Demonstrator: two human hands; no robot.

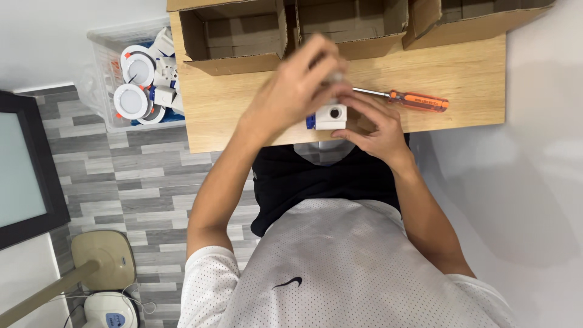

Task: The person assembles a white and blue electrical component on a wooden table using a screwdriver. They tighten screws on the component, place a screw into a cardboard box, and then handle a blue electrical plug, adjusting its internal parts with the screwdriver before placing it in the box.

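Work looked mid-way: the small white plastic box-shaped part with a round hole and blue end (330, 115) sat at the desk's (243, 109) near edge, pinched in the right hand (375, 126), fingers curled around it. The left hand (297, 91) was blurred above it, closed on something I couldn't make out. The orange-handled steel screwdriver (405, 99) lay untouched at 3 o'clock; the open brown cardboard boxes (237, 36) at 12 looked empty.

Small light-wood table (243, 115) in front of me. Three open cardboard boxes (243, 36) in a row along the far edge. Orange-handled screwdriver (407, 100) lies flat on the right part, shaft pointing left. Table stands on grey plank floor (121, 182).
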